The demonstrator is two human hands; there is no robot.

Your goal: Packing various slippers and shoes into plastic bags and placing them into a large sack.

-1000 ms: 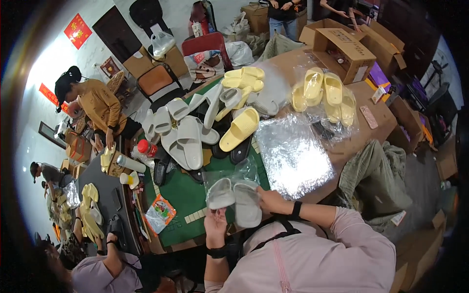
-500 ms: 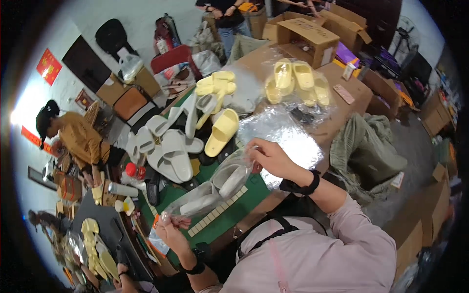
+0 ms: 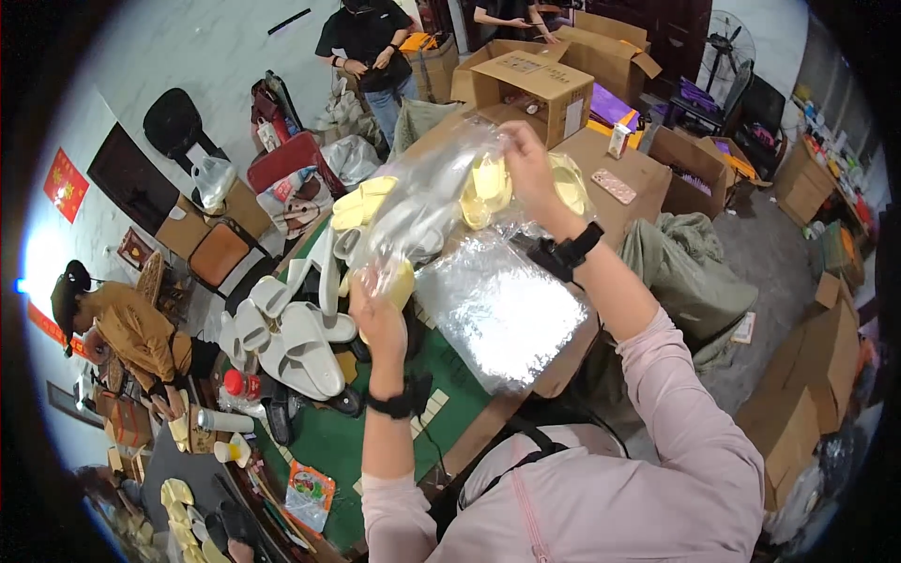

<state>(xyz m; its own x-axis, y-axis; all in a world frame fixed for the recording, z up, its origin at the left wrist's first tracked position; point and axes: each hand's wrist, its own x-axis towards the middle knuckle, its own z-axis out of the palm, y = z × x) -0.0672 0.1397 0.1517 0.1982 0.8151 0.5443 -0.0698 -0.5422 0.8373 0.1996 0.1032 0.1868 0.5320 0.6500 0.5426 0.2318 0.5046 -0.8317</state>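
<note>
Lifted over the table's far half is a clear plastic bag with a pair of grey slippers in it, partly blurred. My left hand is closed on its near lower end. The far right corner is pinched in my right hand, arm stretched forward. Below the right wrist lies a stack of shiny clear bags. Loose grey slippers are piled to the left of my left hand. Yellow slippers show behind the bag, and bagged yellow slippers sit beyond my right hand, partly covered.
Cardboard boxes stand at the table's far end, near a pink phone-shaped item. A green cloth sack slumps on the right. Leftward are a red-lidded jar, a flask and a co-worker in a brown top.
Both hands have risen and moved away from me, carrying the bagged grey slippers from the table's near edge toward its far side. The view has shifted slightly.
</note>
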